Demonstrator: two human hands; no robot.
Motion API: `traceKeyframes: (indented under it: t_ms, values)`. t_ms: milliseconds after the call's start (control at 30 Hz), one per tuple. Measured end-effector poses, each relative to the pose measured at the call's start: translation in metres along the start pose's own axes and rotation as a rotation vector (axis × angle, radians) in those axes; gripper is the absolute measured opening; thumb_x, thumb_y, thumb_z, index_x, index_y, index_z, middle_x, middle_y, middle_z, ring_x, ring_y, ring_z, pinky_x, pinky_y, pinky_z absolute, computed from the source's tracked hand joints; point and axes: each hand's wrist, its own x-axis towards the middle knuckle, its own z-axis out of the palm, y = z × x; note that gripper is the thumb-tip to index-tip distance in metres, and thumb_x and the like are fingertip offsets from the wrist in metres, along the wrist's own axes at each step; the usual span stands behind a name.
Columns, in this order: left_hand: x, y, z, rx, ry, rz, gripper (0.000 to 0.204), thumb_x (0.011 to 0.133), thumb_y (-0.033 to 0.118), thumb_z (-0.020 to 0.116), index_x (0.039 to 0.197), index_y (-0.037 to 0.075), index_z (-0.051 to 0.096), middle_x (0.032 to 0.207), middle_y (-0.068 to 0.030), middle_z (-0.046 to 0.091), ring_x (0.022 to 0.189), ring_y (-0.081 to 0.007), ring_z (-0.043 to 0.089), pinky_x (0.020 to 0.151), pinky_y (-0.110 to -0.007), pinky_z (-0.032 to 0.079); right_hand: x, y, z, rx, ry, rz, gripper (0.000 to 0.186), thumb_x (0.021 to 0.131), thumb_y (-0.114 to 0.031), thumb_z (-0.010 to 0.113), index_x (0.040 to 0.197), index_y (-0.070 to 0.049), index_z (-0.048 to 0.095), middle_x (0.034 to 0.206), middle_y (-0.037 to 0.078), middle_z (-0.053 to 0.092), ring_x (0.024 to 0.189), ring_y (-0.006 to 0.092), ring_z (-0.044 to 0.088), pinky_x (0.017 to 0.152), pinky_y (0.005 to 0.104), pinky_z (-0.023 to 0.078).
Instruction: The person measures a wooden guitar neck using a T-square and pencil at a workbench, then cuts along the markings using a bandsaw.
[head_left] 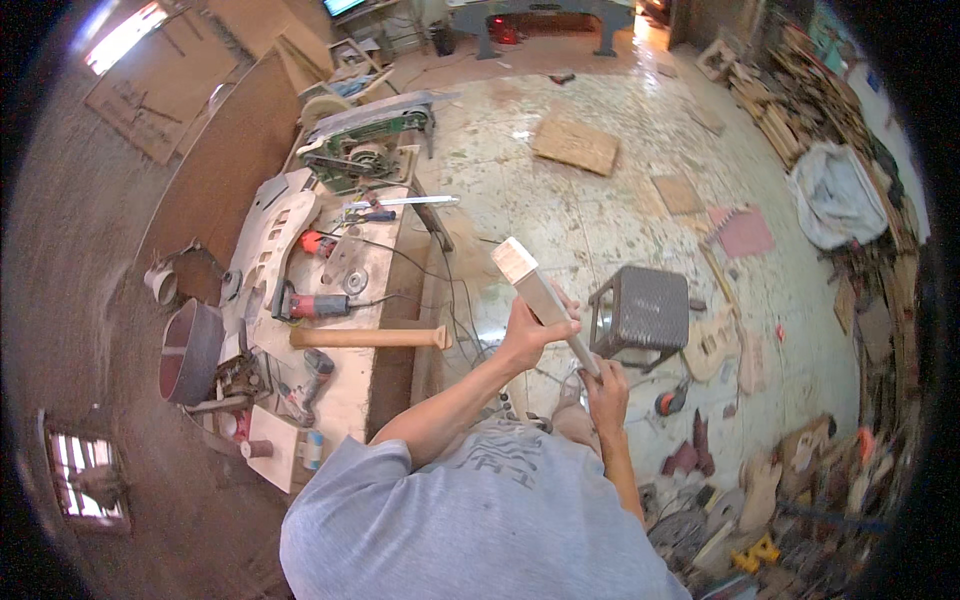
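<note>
A pale wooden guitar neck blank (541,296) slants across in front of my body, its thick squared block end pointing away from me. My left hand (532,333) is wrapped round it below the block, thumb across the top. Closer to me, my right hand (607,388) grips the narrower end, whose tip is partly hidden by the fingers. To my left, another wooden neck (370,338) lies across the workbench (340,385), its flared end at the bench edge. Beyond it rests a red and grey angle grinder (318,305). A pale guitar body (283,235) with cut-outs lies farther back.
A dark woven-top stool (645,310) stands just ahead to the right. Cables (462,320) hang off the bench to the floor. A green belt sander (365,155) sits at the bench's far end. Wood pieces (785,125) and a white sack (838,195) line the right side.
</note>
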Motion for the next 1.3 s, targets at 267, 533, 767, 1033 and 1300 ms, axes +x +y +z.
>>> traceKeyframes:
  t_ms: [267, 533, 767, 1033, 1300]
  values:
    - [0.074, -0.005, 0.002, 0.032, 0.297, -0.024, 0.041, 0.073, 0.003, 0.081, 0.101, 0.009, 0.052, 0.090, -0.0036, 0.060, 0.088, -0.0188, 0.064, 0.106, -0.055, 0.049, 0.124, 0.014, -0.041, 0.039, -0.295, -0.198, 0.036, 0.087, -0.021, 0.079, 0.117, -0.002, 0.071, 0.101, 0.018, 0.070, 0.086, 0.0325, 0.069, 0.078, 0.0406, 0.054]
    - [0.127, -0.013, -0.011, 0.007, 0.427, -0.007, 0.044, 0.070, 0.004, 0.083, 0.102, 0.008, 0.052, 0.090, -0.0038, 0.059, 0.089, -0.0197, 0.064, 0.102, -0.051, 0.052, 0.254, -0.059, -0.056, 0.348, -0.349, -0.221, 0.032, 0.092, -0.016, 0.075, 0.120, -0.002, 0.071, 0.104, 0.017, 0.075, 0.091, 0.0271, 0.074, 0.084, 0.0361, 0.057]
    - [0.196, -0.021, -0.059, -0.088, 0.444, 0.070, 0.037, 0.066, 0.006, 0.085, 0.095, 0.005, 0.062, 0.090, -0.0063, 0.067, 0.089, -0.0197, 0.069, 0.082, -0.035, 0.054, 0.346, -0.117, -0.028, 0.417, -0.501, -0.350, 0.034, 0.096, -0.017, 0.071, 0.126, -0.002, 0.069, 0.111, 0.016, 0.074, 0.095, 0.0209, 0.072, 0.084, 0.0346, 0.058]
    - [0.272, -0.018, -0.128, -0.032, 0.363, 0.019, 0.051, 0.068, 0.007, 0.079, 0.114, 0.005, 0.057, 0.102, -0.0035, 0.060, 0.091, -0.0173, 0.061, 0.083, -0.034, 0.051, 0.458, -0.202, 0.037, 0.433, -0.703, -0.429, 0.056, 0.092, -0.022, 0.077, 0.141, -0.002, 0.059, 0.122, 0.018, 0.071, 0.110, 0.0259, 0.070, 0.096, 0.0385, 0.055]
    - [0.325, 0.020, -0.163, -0.036, 0.543, 0.204, 0.046, 0.066, 0.005, 0.079, 0.108, 0.004, 0.061, 0.101, -0.0032, 0.065, 0.093, -0.0163, 0.065, 0.082, -0.033, 0.056, 0.524, -0.262, 0.097, 0.500, -0.883, -0.449, 0.061, 0.095, -0.031, 0.074, 0.144, 0.000, 0.056, 0.127, 0.017, 0.069, 0.115, 0.0227, 0.068, 0.100, 0.0364, 0.053]
